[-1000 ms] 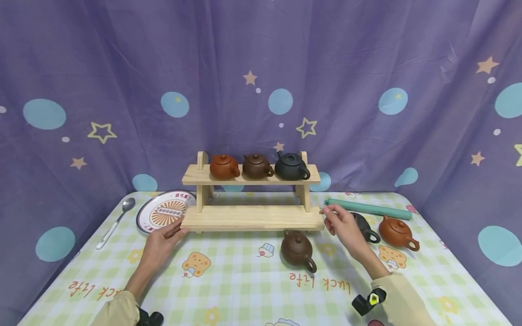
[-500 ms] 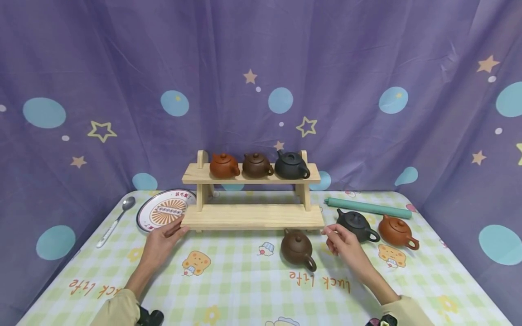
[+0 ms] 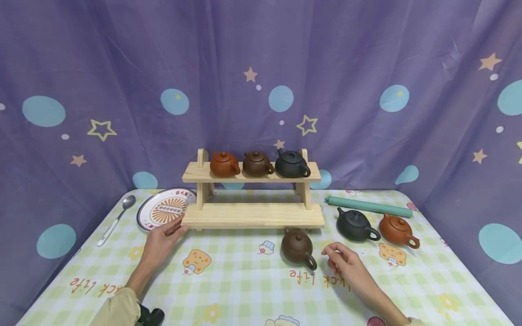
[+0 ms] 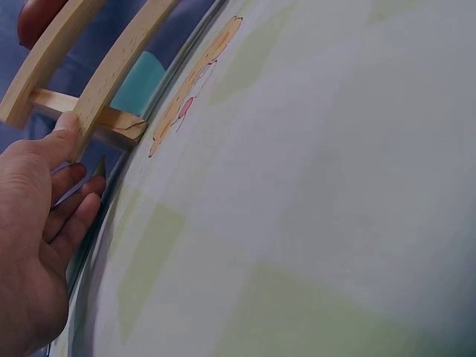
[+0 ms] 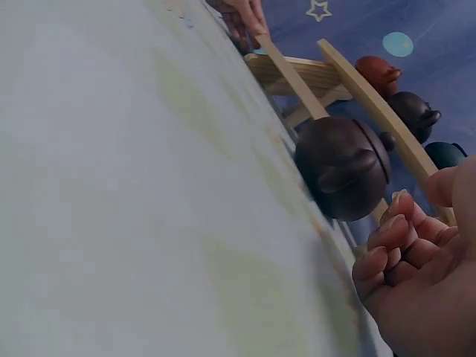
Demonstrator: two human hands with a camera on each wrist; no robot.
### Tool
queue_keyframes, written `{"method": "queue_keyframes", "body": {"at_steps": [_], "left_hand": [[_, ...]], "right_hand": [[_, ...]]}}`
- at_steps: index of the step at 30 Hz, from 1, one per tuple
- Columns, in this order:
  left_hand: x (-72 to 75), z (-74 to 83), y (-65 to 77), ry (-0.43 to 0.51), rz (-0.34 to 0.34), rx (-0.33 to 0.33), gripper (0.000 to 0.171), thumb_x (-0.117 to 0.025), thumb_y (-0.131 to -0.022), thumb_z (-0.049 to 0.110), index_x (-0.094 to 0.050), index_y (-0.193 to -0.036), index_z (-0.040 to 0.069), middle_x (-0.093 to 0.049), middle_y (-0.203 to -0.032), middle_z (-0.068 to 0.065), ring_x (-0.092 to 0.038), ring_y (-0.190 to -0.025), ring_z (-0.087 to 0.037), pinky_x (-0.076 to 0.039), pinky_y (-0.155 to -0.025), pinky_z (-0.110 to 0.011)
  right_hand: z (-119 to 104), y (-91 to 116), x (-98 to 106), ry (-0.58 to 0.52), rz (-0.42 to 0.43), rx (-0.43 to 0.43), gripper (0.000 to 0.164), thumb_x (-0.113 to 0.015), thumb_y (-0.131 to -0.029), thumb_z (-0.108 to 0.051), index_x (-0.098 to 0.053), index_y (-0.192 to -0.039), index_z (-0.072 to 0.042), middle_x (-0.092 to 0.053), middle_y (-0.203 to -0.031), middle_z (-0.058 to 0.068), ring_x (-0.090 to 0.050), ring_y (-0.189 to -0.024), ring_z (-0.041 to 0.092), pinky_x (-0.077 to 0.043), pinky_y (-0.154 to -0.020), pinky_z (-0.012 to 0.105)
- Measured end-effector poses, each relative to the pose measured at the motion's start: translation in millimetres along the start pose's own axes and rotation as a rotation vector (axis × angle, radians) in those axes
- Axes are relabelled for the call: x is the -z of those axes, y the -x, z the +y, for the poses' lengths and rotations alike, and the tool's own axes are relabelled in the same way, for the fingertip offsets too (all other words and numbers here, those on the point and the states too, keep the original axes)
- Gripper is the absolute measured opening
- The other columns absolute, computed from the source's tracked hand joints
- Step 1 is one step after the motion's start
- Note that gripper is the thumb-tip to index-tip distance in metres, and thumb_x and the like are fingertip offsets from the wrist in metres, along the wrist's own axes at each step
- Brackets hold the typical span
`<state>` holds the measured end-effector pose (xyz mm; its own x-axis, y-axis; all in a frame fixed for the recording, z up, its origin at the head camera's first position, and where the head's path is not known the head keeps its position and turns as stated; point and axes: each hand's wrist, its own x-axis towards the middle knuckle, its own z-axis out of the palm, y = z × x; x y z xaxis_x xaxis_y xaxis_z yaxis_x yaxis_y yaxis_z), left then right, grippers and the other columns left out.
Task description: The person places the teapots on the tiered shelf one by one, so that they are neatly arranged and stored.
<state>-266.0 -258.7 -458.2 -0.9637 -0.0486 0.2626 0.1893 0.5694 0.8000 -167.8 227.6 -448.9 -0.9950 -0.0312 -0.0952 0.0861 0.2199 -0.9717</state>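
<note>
A two-tier wooden shelf (image 3: 253,215) stands at the middle of the table. On its upper board sit an orange-brown teapot (image 3: 224,165), a dark brown teapot (image 3: 257,165) and a black teapot (image 3: 291,165). My left hand (image 3: 161,244) holds the left end of the lower board, its thumb (image 4: 65,130) on the board's edge. Another brown teapot (image 3: 297,246) rests on the cloth before the shelf's right half. Just right of its handle hovers my right hand (image 3: 346,265), fingers loosely curled around nothing. In the right wrist view this teapot (image 5: 342,167) appears beyond the fingertips.
To the right sit a second black teapot (image 3: 355,225) and a second orange-brown teapot (image 3: 397,231), with a green rolled tube (image 3: 369,206) behind them. A patterned plate (image 3: 148,213) lies left of the shelf, partly behind it, beside a spoon (image 3: 116,222).
My right hand has drawn back from the shelf's right end toward the front, beside the brown teapot, uncovering the black teapot. The left hand stays at the shelf's left end.
</note>
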Motion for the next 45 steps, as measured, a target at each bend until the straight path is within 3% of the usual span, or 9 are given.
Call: {"method": "queue_keyframes", "body": {"at_steps": [3, 10, 19, 27, 29, 34, 45], "left_hand": [[0.4, 0.7, -0.3, 0.002, -0.005, -0.001, 0.055, -0.071, -0.101, 0.029, -0.055, -0.145, -0.001, -0.061, -0.136, -0.021, -0.065, -0.120, -0.037, -0.045, -0.085, -0.003], [0.3, 0.4, -0.6, 0.008, 0.003, 0.000, 0.054, -0.071, -0.101, 0.026, -0.056, -0.144, -0.001, -0.062, -0.136, -0.020, -0.065, -0.120, -0.036, -0.045, -0.085, -0.003], [0.1, -1.0, -0.3, 0.005, 0.011, -0.005, 0.053, -0.072, -0.101, 0.026, -0.056, -0.143, -0.002, -0.062, -0.135, -0.021, -0.064, -0.120, -0.036, -0.045, -0.084, -0.002], [-1.5, -3.6, -2.1, -0.011, 0.034, -0.007, 0.051, -0.074, -0.100, 0.025, -0.060, -0.141, -0.001, -0.066, -0.130, -0.021, -0.064, -0.108, -0.007, -0.045, -0.083, -0.002], [-1.7, -3.6, -2.1, -0.012, 0.034, -0.007, 0.051, -0.074, -0.100, 0.025, -0.060, -0.141, -0.001, -0.066, -0.130, -0.021, -0.066, -0.110, -0.011, -0.045, -0.083, -0.002], [-1.5, -2.5, -1.4, -0.010, 0.030, -0.007, 0.052, -0.073, -0.100, 0.025, -0.059, -0.143, -0.001, -0.065, -0.131, -0.021, -0.066, -0.117, -0.033, -0.043, -0.083, -0.001], [-1.0, -2.6, -0.4, -0.010, 0.021, -0.005, 0.054, -0.072, -0.101, 0.028, -0.057, -0.144, 0.000, -0.065, -0.132, -0.021, -0.066, -0.118, -0.036, -0.042, -0.083, 0.000]], "right_hand": [[2.4, 3.2, -1.1, 0.007, -0.021, -0.009, 0.033, -0.054, -0.110, -0.027, -0.062, -0.116, 0.004, -0.054, -0.073, 0.006, -0.048, -0.060, 0.013, -0.041, -0.052, 0.022], [5.7, 8.1, -3.5, 0.009, -0.119, 0.062, 0.032, -0.051, -0.111, -0.022, -0.059, -0.123, 0.007, -0.052, -0.071, 0.005, -0.046, -0.058, 0.011, -0.042, -0.052, 0.024], [4.4, 6.9, -8.5, 0.007, -0.171, 0.079, 0.033, -0.051, -0.112, -0.024, -0.059, -0.122, 0.007, -0.053, -0.069, 0.005, -0.047, -0.057, 0.010, -0.044, -0.052, 0.024], [1.3, 4.4, -12.8, 0.022, -0.244, 0.115, 0.032, -0.051, -0.112, -0.024, -0.060, -0.117, 0.006, -0.054, -0.069, 0.003, -0.047, -0.055, 0.010, -0.042, -0.050, 0.022], [1.1, 4.2, -13.6, 0.031, -0.259, 0.130, 0.032, -0.050, -0.112, -0.023, -0.061, -0.115, 0.006, -0.053, -0.068, 0.002, -0.046, -0.054, 0.009, -0.042, -0.049, 0.021], [0.2, 3.5, -15.7, 0.065, -0.275, 0.162, 0.030, -0.050, -0.112, -0.020, -0.063, -0.113, 0.007, -0.052, -0.066, 0.001, -0.044, -0.054, 0.007, -0.040, -0.050, 0.020], [-2.7, 2.8, -20.6, 0.150, -0.214, 0.156, 0.030, -0.054, -0.110, -0.025, -0.068, -0.110, 0.002, -0.045, -0.061, -0.002, -0.039, -0.050, 0.007, -0.038, -0.047, 0.023]]}}
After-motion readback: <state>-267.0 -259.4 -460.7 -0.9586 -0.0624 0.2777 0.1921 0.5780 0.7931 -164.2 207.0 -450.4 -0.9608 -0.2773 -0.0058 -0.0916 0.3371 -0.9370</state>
